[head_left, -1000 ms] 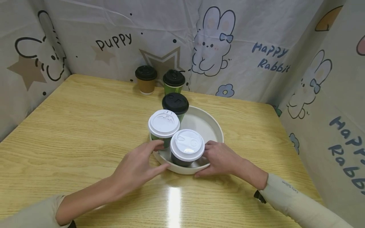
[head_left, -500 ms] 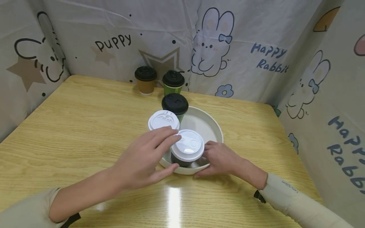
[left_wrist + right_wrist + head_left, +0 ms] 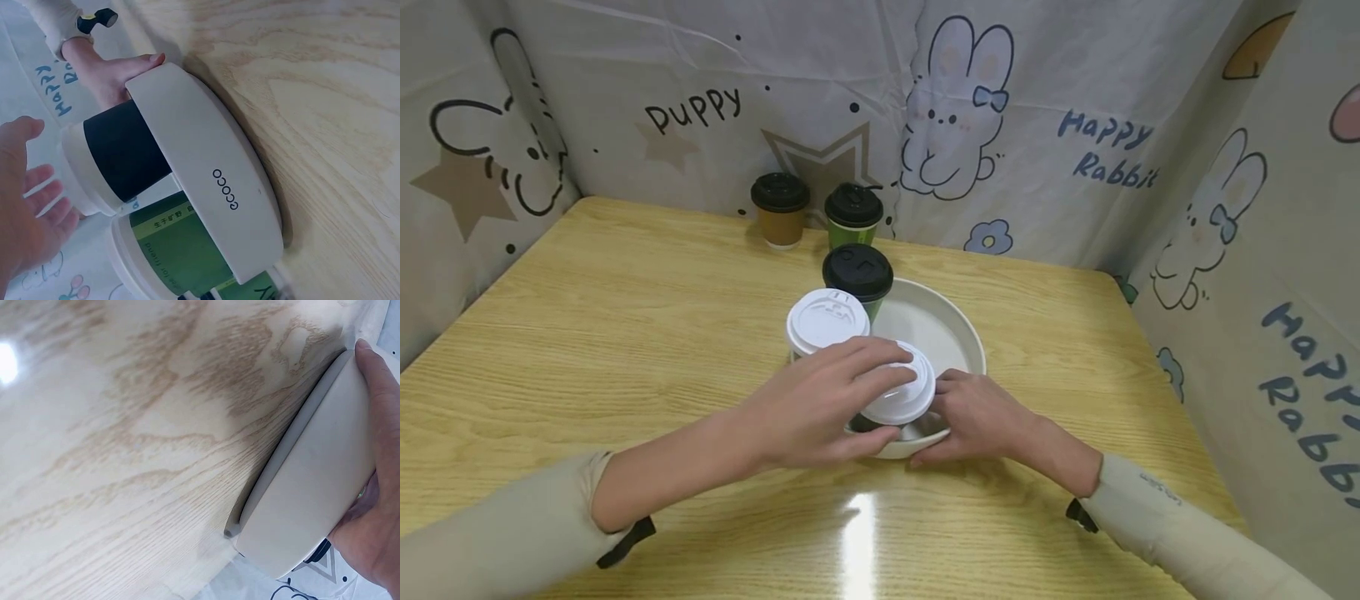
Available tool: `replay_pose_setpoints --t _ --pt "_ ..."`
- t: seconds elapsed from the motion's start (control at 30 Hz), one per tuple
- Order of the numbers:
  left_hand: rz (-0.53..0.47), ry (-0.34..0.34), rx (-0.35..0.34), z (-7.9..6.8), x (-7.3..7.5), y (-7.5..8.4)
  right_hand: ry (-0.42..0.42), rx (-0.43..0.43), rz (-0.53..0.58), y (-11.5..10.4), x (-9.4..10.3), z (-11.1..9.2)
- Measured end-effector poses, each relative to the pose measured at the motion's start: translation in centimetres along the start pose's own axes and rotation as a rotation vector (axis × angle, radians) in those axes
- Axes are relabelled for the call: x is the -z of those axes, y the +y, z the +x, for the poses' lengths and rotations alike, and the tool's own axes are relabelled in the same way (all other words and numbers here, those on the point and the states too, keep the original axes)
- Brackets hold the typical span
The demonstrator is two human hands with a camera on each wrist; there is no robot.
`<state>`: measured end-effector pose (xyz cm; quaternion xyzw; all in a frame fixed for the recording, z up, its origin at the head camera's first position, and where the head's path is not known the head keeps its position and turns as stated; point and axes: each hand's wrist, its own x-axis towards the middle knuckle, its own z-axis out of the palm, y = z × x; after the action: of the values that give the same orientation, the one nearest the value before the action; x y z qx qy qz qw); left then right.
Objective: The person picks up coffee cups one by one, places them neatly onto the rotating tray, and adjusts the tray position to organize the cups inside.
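A round off-white tray (image 3: 951,321) holds several lidded paper cups. My right hand (image 3: 981,417) grips its near right rim, thumb along the outer wall (image 3: 306,469) and fingers over the inside. Over the dark cup's white lid (image 3: 917,408) hovers my left hand (image 3: 827,404), fingers spread and relaxed. In the left wrist view the dark cup (image 3: 128,150) shows its black body, and the left fingers (image 3: 53,206) lie right by its lid. Beside it stands a green cup (image 3: 175,237) with a white lid (image 3: 827,321). Behind that is a green cup with a black lid (image 3: 857,271).
At the back of the wooden table (image 3: 625,333), against the printed cloth (image 3: 820,67), stand a brown cup (image 3: 780,225) and a green cup (image 3: 853,233), both with black lids. Cloth also hangs along the left and right sides.
My left hand has left the side of the white-lidded green cup and moved right, over the dark cup's lid. The right hand and the tray stay in place.
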<state>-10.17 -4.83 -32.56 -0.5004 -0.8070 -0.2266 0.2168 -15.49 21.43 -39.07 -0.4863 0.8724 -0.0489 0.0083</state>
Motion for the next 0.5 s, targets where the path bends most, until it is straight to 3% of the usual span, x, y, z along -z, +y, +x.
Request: replay_pose_setpoints --t 0.17,0.5 --pt "0.041 -0.036 -0.017 0.3 -0.5 -0.4 0.005 0.001 -0.006 0.0 0.0 0.0" --pt "0.073 -0.030 -0.042 0.3 -1.1 -0.8 0.024 0.008 -0.028 0.1 -0.1 0.0"
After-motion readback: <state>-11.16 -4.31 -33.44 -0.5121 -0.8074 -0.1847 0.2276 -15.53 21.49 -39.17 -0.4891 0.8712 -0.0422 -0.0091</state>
